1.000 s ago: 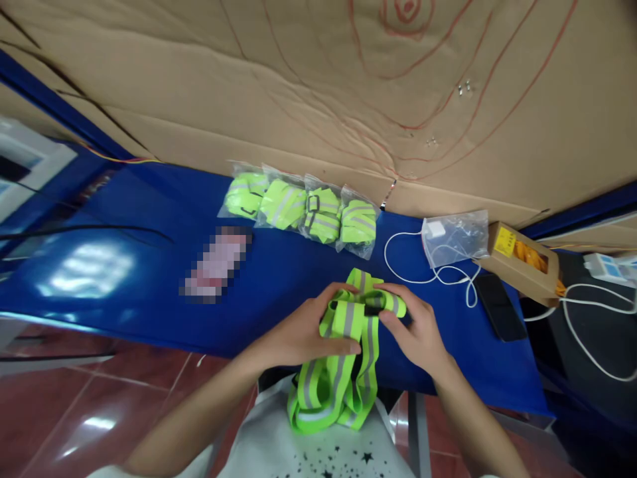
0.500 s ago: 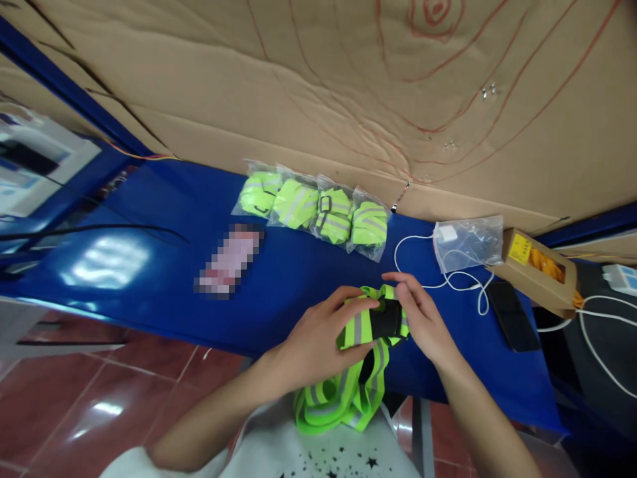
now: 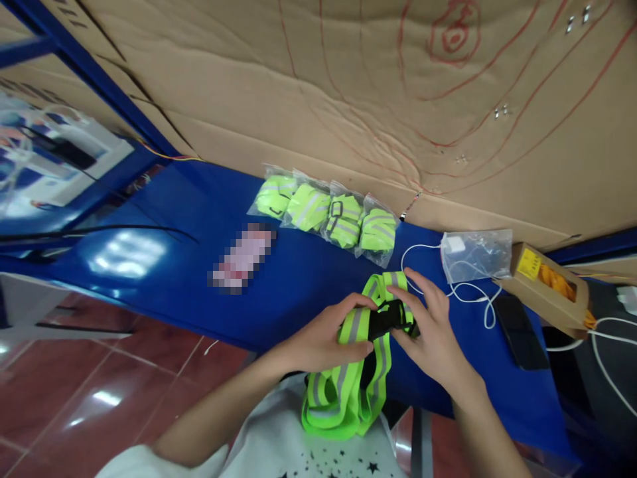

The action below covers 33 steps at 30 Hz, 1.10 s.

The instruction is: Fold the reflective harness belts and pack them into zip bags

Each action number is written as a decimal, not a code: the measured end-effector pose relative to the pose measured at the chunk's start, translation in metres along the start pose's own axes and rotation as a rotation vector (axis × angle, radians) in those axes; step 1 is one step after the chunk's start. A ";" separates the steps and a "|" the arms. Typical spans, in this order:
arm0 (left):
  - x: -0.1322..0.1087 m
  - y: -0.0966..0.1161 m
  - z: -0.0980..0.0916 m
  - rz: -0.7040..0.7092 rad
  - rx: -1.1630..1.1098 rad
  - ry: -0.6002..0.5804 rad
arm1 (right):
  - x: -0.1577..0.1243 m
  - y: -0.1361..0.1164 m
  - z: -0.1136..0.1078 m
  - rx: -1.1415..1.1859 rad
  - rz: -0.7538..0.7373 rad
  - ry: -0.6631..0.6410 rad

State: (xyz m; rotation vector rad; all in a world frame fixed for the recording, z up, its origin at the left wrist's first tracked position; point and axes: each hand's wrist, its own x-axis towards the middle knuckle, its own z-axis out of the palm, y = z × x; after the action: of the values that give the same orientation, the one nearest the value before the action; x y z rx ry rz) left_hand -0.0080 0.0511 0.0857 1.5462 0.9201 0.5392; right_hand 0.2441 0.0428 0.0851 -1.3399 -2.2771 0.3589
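A neon-yellow reflective strap with grey stripes hangs in loops between my hands, its lower folds in front of my shirt. My left hand is closed on the strap's left side, thumb below and fingers above. On the other side, my right hand grips the strap beside the black buckle. The buckle lies between the two hands; fingers cover part of it. Beyond them, several clear bags of similar folded yellow straps lie in a row against the cardboard wall.
On the blue table lies a blurred-out pinkish rectangle. To the right are a white cable, a clear plastic bag, a black phone and a cardboard box. A cardboard wall stands along the back.
My right hand has shifted its hold, with fingers now curled over the strap beside the buckle. The strap's upper loop stands higher. The whole view has shifted slightly.
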 end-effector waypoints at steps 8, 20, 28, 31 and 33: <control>-0.009 0.013 -0.018 0.230 0.101 0.052 | -0.001 -0.011 -0.008 -0.107 -0.055 0.042; 0.006 0.003 0.011 0.354 0.633 0.240 | 0.004 -0.023 -0.001 -0.322 -0.114 -0.017; 0.013 -0.001 0.021 0.166 0.458 0.244 | 0.004 -0.033 0.023 -0.441 -0.034 -0.119; 0.014 0.002 0.020 0.076 0.455 0.221 | 0.002 -0.029 0.030 -0.474 -0.038 -0.141; 0.011 0.003 0.017 0.028 0.447 0.168 | 0.000 -0.026 0.029 -0.474 -0.052 -0.131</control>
State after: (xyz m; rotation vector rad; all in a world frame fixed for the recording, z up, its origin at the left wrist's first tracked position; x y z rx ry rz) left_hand 0.0123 0.0503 0.0836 1.9375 1.2080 0.5103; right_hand 0.2094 0.0307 0.0717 -1.5069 -2.6086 -0.1271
